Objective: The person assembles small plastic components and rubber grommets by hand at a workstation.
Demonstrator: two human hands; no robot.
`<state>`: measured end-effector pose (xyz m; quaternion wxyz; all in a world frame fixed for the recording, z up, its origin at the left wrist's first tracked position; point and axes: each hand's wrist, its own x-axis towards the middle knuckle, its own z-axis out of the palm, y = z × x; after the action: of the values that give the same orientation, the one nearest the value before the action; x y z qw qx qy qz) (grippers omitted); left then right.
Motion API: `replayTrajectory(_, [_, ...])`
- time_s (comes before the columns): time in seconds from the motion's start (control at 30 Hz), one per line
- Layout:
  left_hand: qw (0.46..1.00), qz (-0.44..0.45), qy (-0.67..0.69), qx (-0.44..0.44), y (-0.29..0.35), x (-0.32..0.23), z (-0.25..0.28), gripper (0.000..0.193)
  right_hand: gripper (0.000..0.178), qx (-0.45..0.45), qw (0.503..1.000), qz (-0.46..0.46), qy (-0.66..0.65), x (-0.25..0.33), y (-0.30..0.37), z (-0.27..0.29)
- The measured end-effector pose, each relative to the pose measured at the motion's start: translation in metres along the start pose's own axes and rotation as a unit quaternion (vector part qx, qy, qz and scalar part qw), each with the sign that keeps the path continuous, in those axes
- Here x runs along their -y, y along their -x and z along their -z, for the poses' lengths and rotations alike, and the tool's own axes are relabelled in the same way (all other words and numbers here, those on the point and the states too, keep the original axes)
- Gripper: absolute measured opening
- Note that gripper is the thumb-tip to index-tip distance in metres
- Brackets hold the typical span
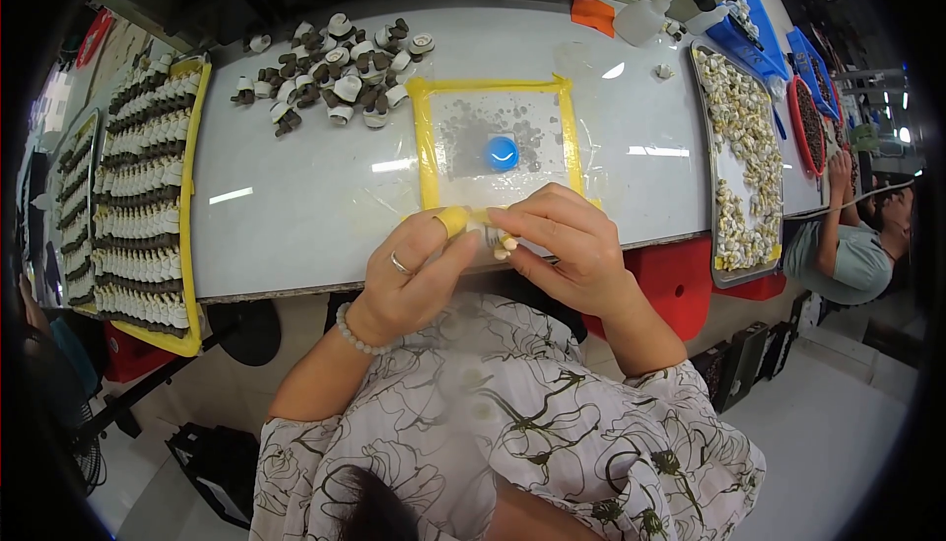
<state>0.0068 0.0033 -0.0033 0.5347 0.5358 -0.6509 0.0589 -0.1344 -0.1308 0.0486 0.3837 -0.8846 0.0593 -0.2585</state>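
My left hand (419,263) and my right hand (570,245) meet at the table's near edge, fingers pinched around a small white and cream piece (503,245). Fingers cover much of the piece, so its full shape stays hidden. A yellow cover (452,220) wraps one left fingertip. Just beyond my hands, yellow tape (427,147) frames a grey-spotted square sheet (463,112) on the table. On that sheet sits a round blue lid or dish (503,154).
Small white and dark-brown pieces (345,86) lie heaped at the back left. A yellow-edged tray (194,196) at left holds similar pieces in rows. At right, a metal tray (775,147) holds cream pieces. A plastic bottle (642,21) stands behind; another person (838,245) sits far right.
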Motion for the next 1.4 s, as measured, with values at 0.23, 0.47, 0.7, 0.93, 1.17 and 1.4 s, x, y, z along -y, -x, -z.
replayTrajectory(0.23, [1.000,0.000,0.016,0.022,-0.007,-0.003,0.002,0.034,0.036,0.034,0.999,-0.010,0.009,-0.001,-0.001,0.004])
replayTrajectory(0.47, [0.995,0.093,0.018,0.011,-0.009,-0.006,-0.006,0.032,0.034,0.003,1.000,-0.001,-0.024,-0.011,0.000,0.004])
replayTrajectory(0.7, [0.978,0.206,0.031,0.010,-0.013,-0.008,0.009,0.035,0.045,-0.207,0.969,-0.135,0.030,-0.079,-0.023,0.062])
replayTrajectory(0.93, [0.929,0.331,0.152,-0.060,-0.002,-0.012,0.048,0.029,0.081,-0.258,0.919,-0.296,0.023,-0.176,-0.058,0.128])
replayTrajectory(1.17, [0.880,0.408,0.154,-0.189,-0.023,0.012,0.163,0.026,0.035,-0.199,0.930,-0.309,0.004,-0.192,-0.063,0.126])
replayTrajectory(1.4, [0.889,0.395,-0.083,-0.215,-0.041,0.141,0.237,0.023,0.034,-0.223,0.935,-0.263,-0.083,-0.136,-0.060,0.103])
